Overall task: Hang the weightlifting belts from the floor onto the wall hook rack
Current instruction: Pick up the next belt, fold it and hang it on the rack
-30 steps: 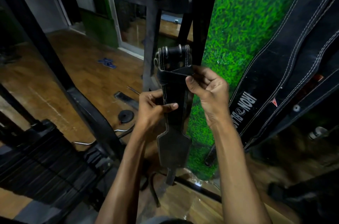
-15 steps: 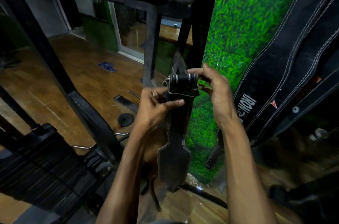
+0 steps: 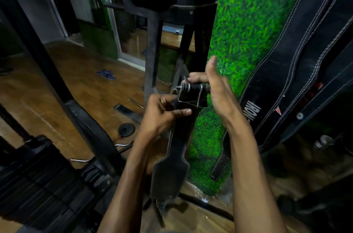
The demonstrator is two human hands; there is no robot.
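Head view: left hand (image 3: 162, 112) grips one belt (image 3: 177, 148) at centre frame, right hand (image 3: 212, 87) fingers its buckle (image 3: 193, 88); hanging belts (image 3: 298, 72) right; this one not hung.

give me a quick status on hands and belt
Left hand grips belt below buckle. Right hand pinches buckle end. Belt hangs mid-air, unhooked. Hung belts close right; hooks unseen.

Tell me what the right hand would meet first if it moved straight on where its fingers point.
Probably the grass-covered wall. The right hand points up and away from the belt toward that wall, and nothing shows between; depth is unclear.
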